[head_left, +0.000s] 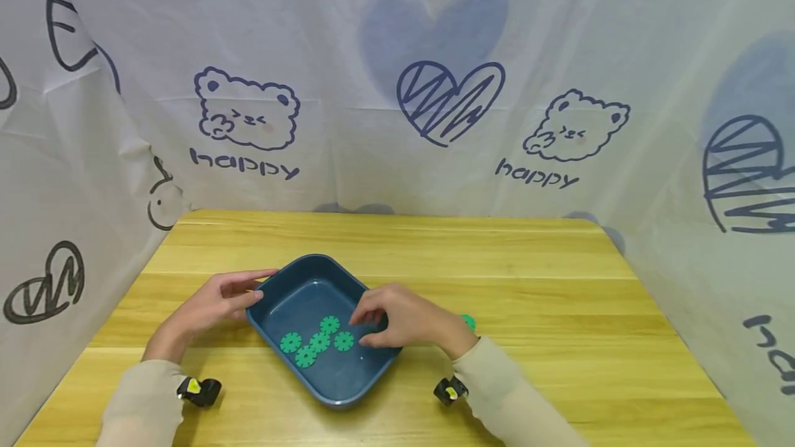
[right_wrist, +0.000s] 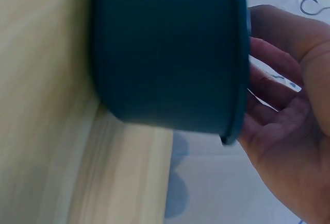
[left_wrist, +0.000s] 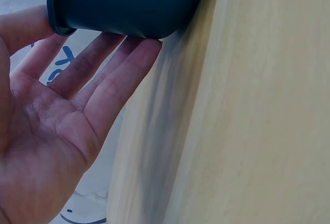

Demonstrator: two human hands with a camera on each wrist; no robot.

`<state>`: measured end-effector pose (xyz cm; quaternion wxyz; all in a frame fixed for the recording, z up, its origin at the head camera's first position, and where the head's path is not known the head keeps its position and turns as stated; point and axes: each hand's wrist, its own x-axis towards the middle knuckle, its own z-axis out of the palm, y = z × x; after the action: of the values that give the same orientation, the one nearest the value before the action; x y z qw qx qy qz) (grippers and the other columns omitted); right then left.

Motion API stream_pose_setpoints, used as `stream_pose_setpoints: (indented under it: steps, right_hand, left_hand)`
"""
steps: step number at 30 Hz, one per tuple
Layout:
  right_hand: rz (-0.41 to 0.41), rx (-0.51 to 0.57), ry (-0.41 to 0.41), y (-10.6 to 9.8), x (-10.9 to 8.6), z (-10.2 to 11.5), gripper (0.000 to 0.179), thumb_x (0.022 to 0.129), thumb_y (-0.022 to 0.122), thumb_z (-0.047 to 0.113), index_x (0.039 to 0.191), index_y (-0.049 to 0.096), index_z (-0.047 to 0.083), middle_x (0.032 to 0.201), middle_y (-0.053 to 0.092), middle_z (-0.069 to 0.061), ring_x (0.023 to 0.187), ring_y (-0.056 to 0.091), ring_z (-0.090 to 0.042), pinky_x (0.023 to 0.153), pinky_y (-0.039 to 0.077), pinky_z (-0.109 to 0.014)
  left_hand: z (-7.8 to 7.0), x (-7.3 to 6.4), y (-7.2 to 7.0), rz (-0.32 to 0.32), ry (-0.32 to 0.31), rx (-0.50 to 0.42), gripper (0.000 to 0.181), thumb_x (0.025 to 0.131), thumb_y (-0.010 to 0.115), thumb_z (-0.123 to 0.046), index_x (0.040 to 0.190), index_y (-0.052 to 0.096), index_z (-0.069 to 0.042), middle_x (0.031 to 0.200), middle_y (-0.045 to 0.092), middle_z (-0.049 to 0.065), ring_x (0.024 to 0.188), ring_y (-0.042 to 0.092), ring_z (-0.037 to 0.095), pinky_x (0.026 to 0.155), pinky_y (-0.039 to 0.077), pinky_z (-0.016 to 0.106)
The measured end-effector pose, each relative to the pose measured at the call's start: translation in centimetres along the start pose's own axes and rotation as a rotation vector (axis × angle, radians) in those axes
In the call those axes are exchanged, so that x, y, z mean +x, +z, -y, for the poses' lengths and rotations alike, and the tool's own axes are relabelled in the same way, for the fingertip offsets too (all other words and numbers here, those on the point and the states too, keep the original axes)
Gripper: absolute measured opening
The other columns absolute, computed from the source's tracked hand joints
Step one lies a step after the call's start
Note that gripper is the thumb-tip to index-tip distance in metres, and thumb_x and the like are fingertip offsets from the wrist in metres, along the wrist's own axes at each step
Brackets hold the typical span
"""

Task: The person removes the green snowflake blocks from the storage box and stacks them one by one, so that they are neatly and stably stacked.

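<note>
A dark blue rectangular plastic basin [head_left: 292, 371] sits at an angle on the table. Inside it lie several green notched plastic discs [head_left: 319, 342], some touching or overlapping. At the basin's left corner, my left hand [head_left: 208, 305] holds the wall, thumb over the rim and fingers [left_wrist: 116, 87] against the outside. My right hand [head_left: 404, 319] reaches over the right rim, its bent fingers and thumb apart above the basin floor, with nothing visible between them. From the right wrist view, the basin wall [right_wrist: 170, 54] hides the fingertips of that hand.
Another green disc [head_left: 467, 321] lies on the wooden table [head_left: 528, 274], partly hidden behind my right wrist. A white cloth [head_left: 348, 157] with hearts and bear drawings hangs behind the table and at both sides. Each wrist wears a small black camera.
</note>
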<state>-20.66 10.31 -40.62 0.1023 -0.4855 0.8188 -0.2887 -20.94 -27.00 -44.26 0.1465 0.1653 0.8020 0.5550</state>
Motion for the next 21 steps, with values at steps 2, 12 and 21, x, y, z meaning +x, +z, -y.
stream_pose_setpoints:
  steps: [2, 12, 21]
  right_hand:
    - [0.014, 0.005, 0.006, 0.3, 0.5, 0.2, 0.026, 0.089, 0.082, 0.015, 0.112, 0.078, 0.006, 0.107, 0.076, -0.009, 0.093, 0.071, -0.02, 0.083, 0.057, -0.019]
    - [0.101, -0.098, 0.086, 2.5, 2.4, 0.5, 0.027, 0.089, 0.081, 0.017, 0.115, 0.078, 0.009, 0.109, 0.075, -0.003, 0.095, 0.069, -0.01, 0.083, 0.052, -0.01]
    - [0.121, -0.248, 0.12, 3.6, 3.2, 0.8, 0.029, 0.088, 0.083, 0.019, 0.116, 0.078, 0.014, 0.111, 0.074, 0.003, 0.099, 0.065, -0.006, 0.088, 0.051, -0.012]
  left_hand:
    - [0.0, 0.1, 0.0, 0.0, -0.007, 0.004, 0.053, 0.106, 0.059, -0.021, 0.153, 0.047, -0.003, 0.158, 0.042, 0.031, 0.113, 0.062, -0.005, 0.084, 0.063, 0.036]
    - [0.1, 0.1, -0.1, -0.009, -0.017, 0.01, 0.053, 0.105, 0.06, -0.022, 0.153, 0.048, -0.003, 0.156, 0.044, 0.031, 0.112, 0.063, -0.006, 0.084, 0.063, 0.036]
    - [-0.1, -0.1, 0.0, -0.006, -0.019, -0.021, 0.053, 0.105, 0.06, -0.021, 0.153, 0.047, -0.002, 0.156, 0.045, 0.03, 0.113, 0.062, -0.005, 0.085, 0.062, 0.033]
